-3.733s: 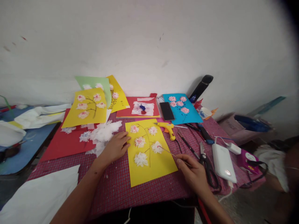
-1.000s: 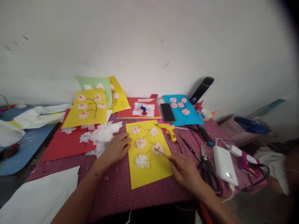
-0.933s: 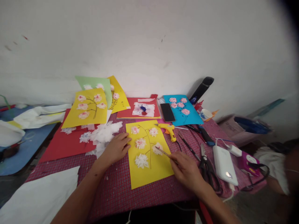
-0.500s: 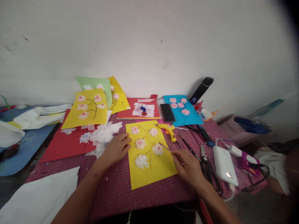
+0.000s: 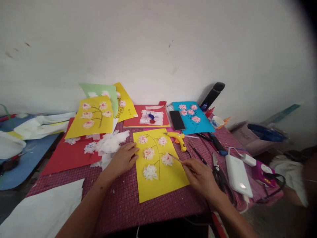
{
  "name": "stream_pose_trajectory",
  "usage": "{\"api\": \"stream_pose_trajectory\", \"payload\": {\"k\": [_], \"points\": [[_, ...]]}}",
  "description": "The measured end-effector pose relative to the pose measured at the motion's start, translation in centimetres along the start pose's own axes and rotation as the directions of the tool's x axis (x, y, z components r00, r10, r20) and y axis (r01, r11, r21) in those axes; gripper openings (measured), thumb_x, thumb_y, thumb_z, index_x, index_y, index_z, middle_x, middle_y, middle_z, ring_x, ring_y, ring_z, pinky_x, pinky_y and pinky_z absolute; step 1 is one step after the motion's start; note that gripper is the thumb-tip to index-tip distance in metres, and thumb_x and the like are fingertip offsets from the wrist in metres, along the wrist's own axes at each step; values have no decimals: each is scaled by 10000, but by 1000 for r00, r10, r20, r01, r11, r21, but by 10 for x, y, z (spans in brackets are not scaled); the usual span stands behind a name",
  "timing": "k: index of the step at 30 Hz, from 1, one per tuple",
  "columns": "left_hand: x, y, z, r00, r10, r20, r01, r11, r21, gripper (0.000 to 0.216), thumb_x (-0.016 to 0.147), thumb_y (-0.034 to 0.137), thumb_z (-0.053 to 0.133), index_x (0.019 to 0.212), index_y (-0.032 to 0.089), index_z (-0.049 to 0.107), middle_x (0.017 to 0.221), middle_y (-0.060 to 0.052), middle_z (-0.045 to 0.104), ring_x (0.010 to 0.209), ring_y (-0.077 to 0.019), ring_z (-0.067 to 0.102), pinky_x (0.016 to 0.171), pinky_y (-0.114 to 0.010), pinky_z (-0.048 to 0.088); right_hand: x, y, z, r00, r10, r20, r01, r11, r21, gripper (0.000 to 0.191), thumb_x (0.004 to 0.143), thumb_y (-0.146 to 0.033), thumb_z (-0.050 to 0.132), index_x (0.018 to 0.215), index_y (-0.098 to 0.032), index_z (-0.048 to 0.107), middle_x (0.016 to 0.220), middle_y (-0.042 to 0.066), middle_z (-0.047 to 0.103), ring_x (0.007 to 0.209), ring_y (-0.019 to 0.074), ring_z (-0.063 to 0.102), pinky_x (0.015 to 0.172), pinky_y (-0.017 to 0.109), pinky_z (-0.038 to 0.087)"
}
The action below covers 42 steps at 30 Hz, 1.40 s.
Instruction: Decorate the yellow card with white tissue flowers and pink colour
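Note:
A yellow sheet of paper lies before me, with several white tissue flowers on a thin drawn branch. Most of these flowers carry red dabs, while the lower-left flower is plain white. My right hand is closed around a thin paintbrush, its tip over the red-dabbed flower on the right; whether it touches is too small to tell. Resting at the sheet's left edge is my left hand, fingers stretched out and holding nothing. White tissue flowers are heaped just beyond it.
A yellow glue gun sits at the sheet's upper right. Black scissors, a white power bank and a purple socket block lie rightward. Behind are a phone, a stained paint pad and a blue flower picture.
The brush tip has dipped slightly toward the right-hand flower. My left hand stays at the sheet's edge, and the view has shifted a little.

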State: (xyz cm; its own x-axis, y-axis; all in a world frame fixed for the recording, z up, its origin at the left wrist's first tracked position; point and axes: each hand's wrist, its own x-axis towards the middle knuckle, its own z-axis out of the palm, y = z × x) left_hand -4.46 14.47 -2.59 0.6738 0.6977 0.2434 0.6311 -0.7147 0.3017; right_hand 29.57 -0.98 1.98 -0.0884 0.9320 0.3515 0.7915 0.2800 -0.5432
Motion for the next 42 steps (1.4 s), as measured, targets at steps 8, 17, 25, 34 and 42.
{"api": "stream_pose_trajectory", "payload": {"k": [8,17,25,34,42], "points": [[-1,-4,3,1000,1,22,-2,999,53,291,985,297,515,1211,191,665,1360,-135,597,1241,-292,580,1063,-476,483,-8,5,0,1000,-7,-26,8,1000,30,159,978,-194,554,1059,-243,681,938,49,724,836,217,690,736,347,547],[0,-1,1,1000,-7,15,6,1000,29,289,977,300,522,1200,198,675,1360,-139,600,1240,-300,580,1061,-483,485,-10,10,8,999,-6,-49,6,1000,3,179,981,-186,529,1039,-243,688,918,66,726,829,224,706,747,356,569],[1,1,0,1000,-13,7,12,1000,24,279,960,277,537,1181,193,684,1346,-133,608,1223,-298,594,1054,-468,490,-18,10,3,995,23,-98,-22,1000,8,159,983,-215,556,1069,-242,687,950,63,738,837,215,707,741,336,569],[0,-4,3,1000,-9,12,9,1000,24,279,968,299,533,1189,205,675,1367,-135,596,1239,-304,582,1065,-496,481,-31,8,5,995,30,-94,-30,1000,4,168,985,-209,552,1061,-240,698,948,59,751,833,205,718,739,318,574],[2,2,-2,1000,-13,26,12,1000,27,286,960,265,541,1190,172,683,1356,-154,600,1225,-303,593,1064,-478,484,-42,-11,-16,967,19,-255,-11,999,32,185,945,-169,610,1087,-249,697,911,29,736,791,182,710,721,291,564]]}}
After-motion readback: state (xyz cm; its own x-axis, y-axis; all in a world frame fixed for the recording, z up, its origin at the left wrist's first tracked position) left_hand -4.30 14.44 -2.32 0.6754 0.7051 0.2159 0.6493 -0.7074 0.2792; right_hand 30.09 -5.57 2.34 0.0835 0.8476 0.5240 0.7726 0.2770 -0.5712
